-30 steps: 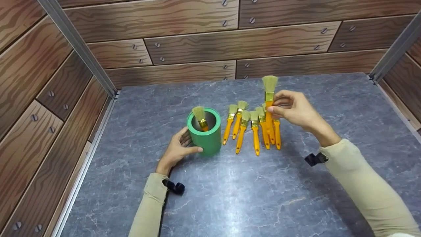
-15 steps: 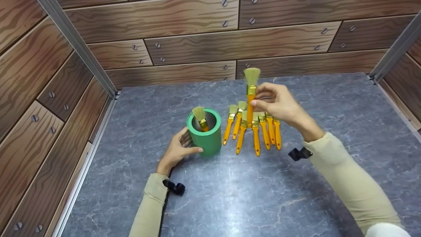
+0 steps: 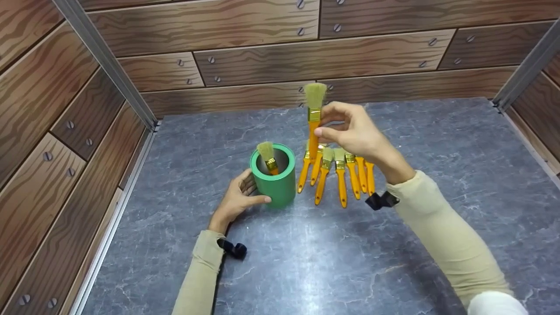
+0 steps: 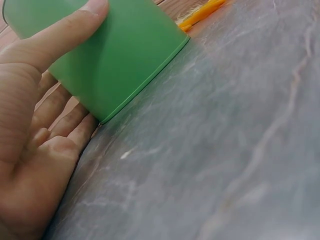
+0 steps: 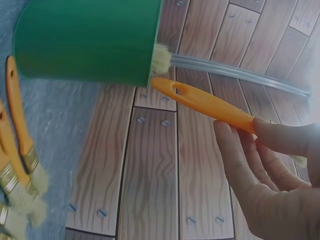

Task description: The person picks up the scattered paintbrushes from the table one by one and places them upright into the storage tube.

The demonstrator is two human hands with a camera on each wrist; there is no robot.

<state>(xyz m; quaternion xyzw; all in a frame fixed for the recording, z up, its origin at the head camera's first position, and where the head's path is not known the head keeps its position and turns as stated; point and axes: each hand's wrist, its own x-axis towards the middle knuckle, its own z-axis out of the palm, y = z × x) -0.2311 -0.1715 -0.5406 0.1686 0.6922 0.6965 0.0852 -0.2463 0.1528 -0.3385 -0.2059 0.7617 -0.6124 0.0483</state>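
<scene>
Your right hand (image 3: 352, 131) pinched a paintbrush (image 3: 314, 131) bristles-up near the green can (image 3: 281, 192), which your left hand (image 3: 236, 199) gripped on the gray tabletop (image 3: 350, 253); 1 brush (image 3: 266, 152) leaned inside, and 7 brushes (image 3: 341, 186) lay alongside.

texts: none readable | labels: none | brands: none | numbers: none | signs: none

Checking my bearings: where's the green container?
In the head view, the green container stands left of the loose brushes, the left hand holding its left side.
</scene>
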